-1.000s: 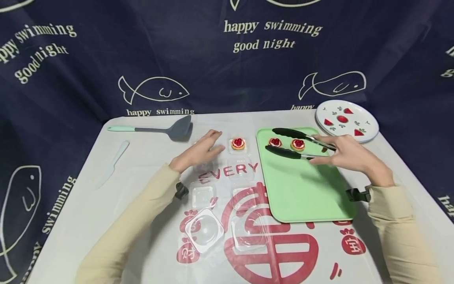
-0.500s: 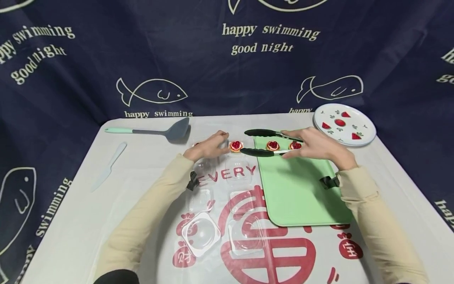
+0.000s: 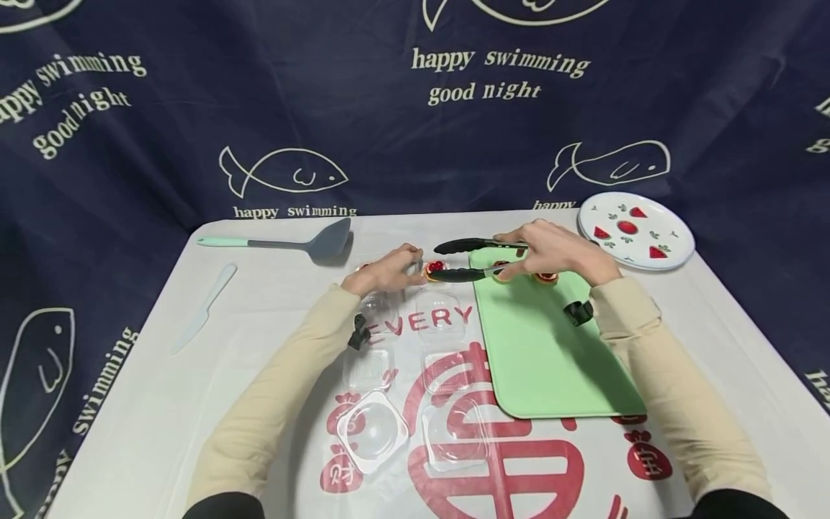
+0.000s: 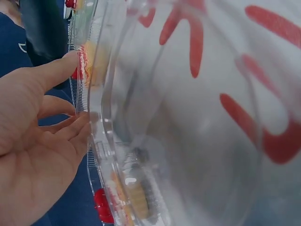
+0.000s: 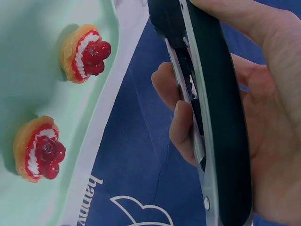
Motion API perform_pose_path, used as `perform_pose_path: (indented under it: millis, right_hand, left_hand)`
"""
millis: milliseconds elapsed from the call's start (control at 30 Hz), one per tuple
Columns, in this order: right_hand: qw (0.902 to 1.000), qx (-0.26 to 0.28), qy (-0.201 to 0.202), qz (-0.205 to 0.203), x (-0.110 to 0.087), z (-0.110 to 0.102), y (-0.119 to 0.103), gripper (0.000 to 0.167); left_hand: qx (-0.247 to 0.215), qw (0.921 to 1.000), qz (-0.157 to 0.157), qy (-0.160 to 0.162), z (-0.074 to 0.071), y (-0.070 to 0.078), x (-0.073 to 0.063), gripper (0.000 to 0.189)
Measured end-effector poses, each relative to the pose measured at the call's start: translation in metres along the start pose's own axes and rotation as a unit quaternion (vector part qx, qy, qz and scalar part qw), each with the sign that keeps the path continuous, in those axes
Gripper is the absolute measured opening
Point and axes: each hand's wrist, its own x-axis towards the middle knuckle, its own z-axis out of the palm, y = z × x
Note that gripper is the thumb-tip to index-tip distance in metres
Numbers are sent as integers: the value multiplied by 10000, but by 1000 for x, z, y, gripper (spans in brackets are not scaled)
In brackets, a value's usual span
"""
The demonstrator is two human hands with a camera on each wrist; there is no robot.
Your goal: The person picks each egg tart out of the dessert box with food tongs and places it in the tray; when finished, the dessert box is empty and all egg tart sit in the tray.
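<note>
My right hand (image 3: 551,249) grips black-tipped metal tongs (image 5: 225,117). Their tips are spread apart at the far side of the table, the nearer one over a red-topped tart (image 3: 433,267) in a clear plastic container. Left of that tart is my left hand (image 3: 387,272), its fingertips at the container edges in the left wrist view. Another tart (image 4: 101,207) sits in a container beside it, mostly hidden by the hand in the head view. Two more tarts, one of them a berry tart (image 5: 89,54), lie on the green tray (image 3: 558,360), under the tongs and right hand.
Several clear containers (image 3: 372,431) stand in two columns left of the tray. A grey spatula (image 3: 327,241) and a pale blue knife (image 3: 206,306) lie on the left. A white plate with watermelon print (image 3: 638,241) stands at the back right.
My right hand has carried the tongs left from above the tray tarts to the tart in the container. My left hand has shifted slightly right, towards that container.
</note>
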Motion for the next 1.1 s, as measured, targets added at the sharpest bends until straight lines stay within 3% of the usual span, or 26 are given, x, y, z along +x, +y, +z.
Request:
perform_pose_path:
  millis: [267,400,500,633,867,1100]
  right_hand:
    - [9993,-175,-296,-136,12,-7,-6,70]
    - [9984,-316,-397,-263,19,-10,-13,68]
    - [9980,-368,-492,-148,24,-11,-20,68]
    - [9969,-538,-572,-83,31,-11,-27,68]
    - [9961,-673,-563,-133,35,-7,-32,60]
    - [9982,-434,-330,-267,30,-1,-24,57]
  left_hand:
    - [29,10000,-87,17,1,3,2,45]
    - [130,9998,-178,-19,1,5,2,52]
    - [215,9995,-204,-48,1,6,2,64]
    - [232,9995,-217,-68,0,6,2,66]
    - [235,9996,-140,-45,-2,8,2,39]
    - [236,9996,-180,-23,-2,8,3,36]
